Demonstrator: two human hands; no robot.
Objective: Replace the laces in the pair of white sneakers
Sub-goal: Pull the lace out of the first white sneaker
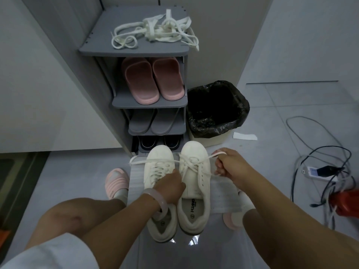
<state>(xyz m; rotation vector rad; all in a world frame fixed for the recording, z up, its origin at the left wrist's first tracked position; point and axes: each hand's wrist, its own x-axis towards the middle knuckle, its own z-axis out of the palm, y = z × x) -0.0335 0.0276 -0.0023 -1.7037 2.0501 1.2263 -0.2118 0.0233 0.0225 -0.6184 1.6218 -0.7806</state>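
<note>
Setting: grey tiled floor (272,105) seen from above, with a grey shoe rack (134,51) at upper centre of the frame.
Spare laces: a loose tangle of white laces (155,32) lies on the rack's top shelf, well apart from the hands.
Sneakers: the pair of white sneakers (194,181) stands side by side at lower centre, toes pointing up the frame toward the rack, long axes running bottom to top.
Lace in hand: a white lace (165,161) stretches across the frame, crossing both toe ends, at right angles to the shoes.
Right hand: right hand (231,166), just right of the right sneaker, fingers curled and pinching the lace end.
Left hand: left hand (171,187) rests between the two sneakers at the eyelets; fingers curled, what they grip I cannot tell.
Key relation: the lace runs out sideways to the right, so the right hand is nearer for pulling it.
Nearby: black-lined bin (215,109) right of the rack.
</note>
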